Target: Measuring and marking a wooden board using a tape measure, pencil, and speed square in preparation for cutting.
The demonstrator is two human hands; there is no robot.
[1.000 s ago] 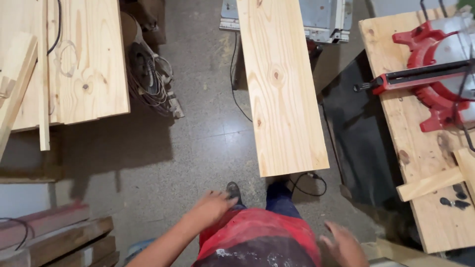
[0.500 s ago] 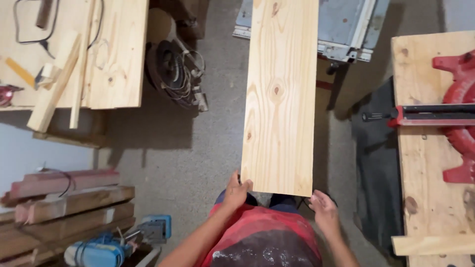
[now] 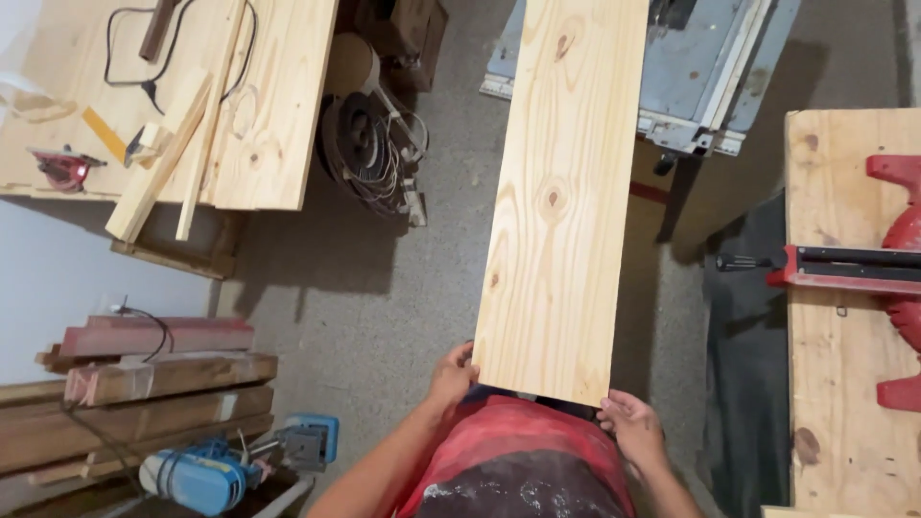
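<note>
A woodworking shop, plainly — a pale pine board stretches over a bare concrete floor, a red mitre saw sits on a plywood bench, a grey table saw stands behind. Offcuts litter a second bench, timbers stack by the wall — a blue power tool lies below.

Left of the hands — stacked timber and a blue power tool; right — a red saw on its bench.

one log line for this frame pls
left hand: grips pine board near corner | right hand: grips opposite corner | board: far end over table saw
</note>
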